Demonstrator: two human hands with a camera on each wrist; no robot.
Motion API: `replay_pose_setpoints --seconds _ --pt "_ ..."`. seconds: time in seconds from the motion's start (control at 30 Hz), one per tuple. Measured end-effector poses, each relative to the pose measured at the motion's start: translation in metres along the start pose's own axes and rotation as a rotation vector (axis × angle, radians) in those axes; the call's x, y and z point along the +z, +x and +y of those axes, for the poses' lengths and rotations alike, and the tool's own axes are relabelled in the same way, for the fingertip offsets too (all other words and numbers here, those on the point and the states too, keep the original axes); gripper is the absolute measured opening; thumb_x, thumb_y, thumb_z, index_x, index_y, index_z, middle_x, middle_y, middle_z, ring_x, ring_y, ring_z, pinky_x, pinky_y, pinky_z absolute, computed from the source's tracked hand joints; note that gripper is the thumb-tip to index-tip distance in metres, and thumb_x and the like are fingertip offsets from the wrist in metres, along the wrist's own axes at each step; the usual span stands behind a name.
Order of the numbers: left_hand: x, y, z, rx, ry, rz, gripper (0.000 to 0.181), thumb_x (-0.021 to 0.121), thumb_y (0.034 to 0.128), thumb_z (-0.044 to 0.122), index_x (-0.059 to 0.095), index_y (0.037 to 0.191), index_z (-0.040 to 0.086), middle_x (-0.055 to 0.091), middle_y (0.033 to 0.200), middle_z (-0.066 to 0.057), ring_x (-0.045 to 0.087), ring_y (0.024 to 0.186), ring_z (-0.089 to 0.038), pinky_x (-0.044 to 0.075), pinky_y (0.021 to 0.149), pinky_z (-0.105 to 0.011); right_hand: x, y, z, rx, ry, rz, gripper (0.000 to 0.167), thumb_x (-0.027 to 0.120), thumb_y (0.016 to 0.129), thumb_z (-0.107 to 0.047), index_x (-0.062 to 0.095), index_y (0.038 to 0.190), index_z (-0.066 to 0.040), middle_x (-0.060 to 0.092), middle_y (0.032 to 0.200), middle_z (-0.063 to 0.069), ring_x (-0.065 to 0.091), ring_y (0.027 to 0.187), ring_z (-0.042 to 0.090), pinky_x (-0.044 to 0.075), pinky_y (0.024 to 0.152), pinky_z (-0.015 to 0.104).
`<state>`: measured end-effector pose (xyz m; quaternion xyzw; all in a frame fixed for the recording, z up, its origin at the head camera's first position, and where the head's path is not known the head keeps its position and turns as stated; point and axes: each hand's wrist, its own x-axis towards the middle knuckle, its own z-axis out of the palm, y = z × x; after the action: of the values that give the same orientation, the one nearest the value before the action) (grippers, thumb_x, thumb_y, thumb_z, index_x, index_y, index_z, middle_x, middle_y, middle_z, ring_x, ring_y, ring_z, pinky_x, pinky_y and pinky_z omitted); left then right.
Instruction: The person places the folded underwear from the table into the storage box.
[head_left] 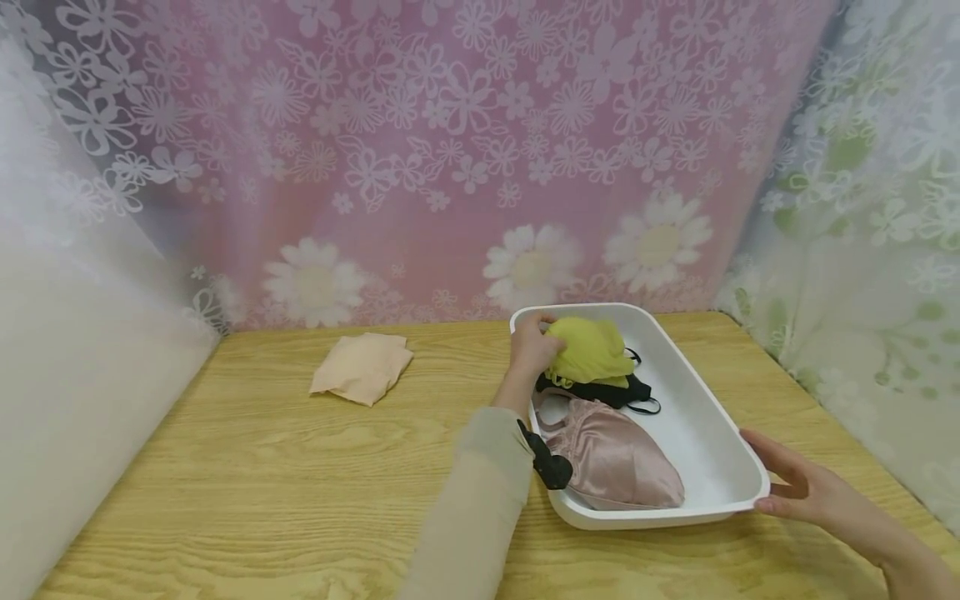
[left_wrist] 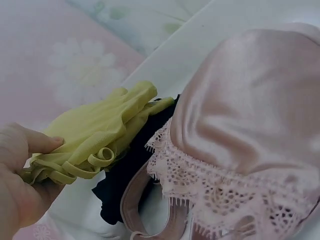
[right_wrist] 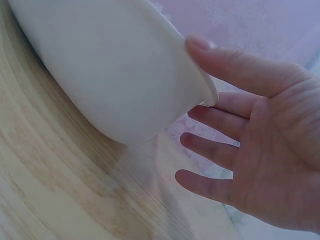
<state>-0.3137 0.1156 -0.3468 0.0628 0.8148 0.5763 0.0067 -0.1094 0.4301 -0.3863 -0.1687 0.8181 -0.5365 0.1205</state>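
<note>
My left hand (head_left: 534, 346) is inside the white plastic bin (head_left: 697, 392), at its far left. Between thumb and fingers it pinches a folded yellow-green undergarment (head_left: 588, 350) with thin straps, seen closely in the left wrist view. Under that lies a black undergarment (head_left: 626, 390) with thin straps, partly covered. A pink satin bra (head_left: 611, 454) with lace trim fills the near left of the bin. At the bin's near right corner, my right hand (head_left: 806, 492) touches the rim with thumb and index finger; its other fingers are spread and relaxed in the right wrist view.
A folded beige cloth (head_left: 362, 368) lies at the back left of the wooden table (head_left: 300, 483). Flowered curtains (head_left: 450, 167) hang behind the table and along both sides. A black strap (head_left: 551, 458) is around my left wrist, over the sleeve.
</note>
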Motion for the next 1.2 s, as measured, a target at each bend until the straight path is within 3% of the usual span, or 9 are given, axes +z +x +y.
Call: replay_pose_setpoints --seconds 0.23,0.43,0.7,0.97,1.2 --pt "0.004 0.001 -0.003 -0.021 0.087 -0.007 0.041 0.072 0.0782 0.007 0.060 0.117 0.009 0.058 0.116 -0.010 0.056 0.097 -0.025 0.050 0.069 -0.032 0.001 -0.001 -0.001 -0.013 -0.057 0.029 0.071 0.049 0.092 0.006 0.005 0.147 0.001 0.024 0.137 -0.033 0.048 0.110 -0.003 0.048 0.078 0.024" --pt "0.004 0.002 -0.003 -0.021 0.146 -0.023 0.047 0.073 0.0778 0.010 0.057 0.122 0.006 0.059 0.114 -0.010 0.056 0.098 -0.025 0.049 0.075 -0.033 0.001 0.000 -0.002 -0.009 -0.045 0.029 0.071 0.049 0.091 0.006 0.005 0.147 0.002 0.025 0.136 -0.032 0.048 0.110 -0.003 0.048 0.078 0.024" --pt "0.001 -0.001 -0.003 -0.024 0.144 -0.049 0.048 0.070 0.0816 0.010 0.054 0.126 0.004 0.057 0.116 -0.012 0.055 0.102 -0.026 0.049 0.078 -0.034 0.001 -0.001 -0.002 0.005 -0.037 0.029 0.071 0.049 0.092 0.005 0.005 0.147 0.001 0.025 0.136 -0.032 0.049 0.110 -0.002 0.048 0.078 0.024" --pt "-0.013 0.003 0.003 0.057 0.088 0.006 0.041 0.067 0.0840 0.009 0.056 0.123 0.003 0.057 0.109 -0.014 0.053 0.090 -0.023 0.046 0.071 -0.032 0.003 0.000 0.001 -0.004 -0.075 0.042 0.072 0.050 0.091 0.005 0.006 0.148 0.000 0.023 0.137 -0.032 0.050 0.109 -0.002 0.048 0.077 0.023" --pt "-0.036 0.007 0.007 0.071 0.053 0.009 0.043 0.067 0.0859 0.017 0.054 0.126 0.007 0.058 0.106 -0.009 0.056 0.088 -0.023 0.047 0.069 -0.032 0.000 0.001 0.004 0.026 -0.107 0.046 0.072 0.050 0.092 0.003 0.006 0.148 -0.002 0.023 0.134 -0.034 0.050 0.107 -0.002 0.048 0.076 0.023"
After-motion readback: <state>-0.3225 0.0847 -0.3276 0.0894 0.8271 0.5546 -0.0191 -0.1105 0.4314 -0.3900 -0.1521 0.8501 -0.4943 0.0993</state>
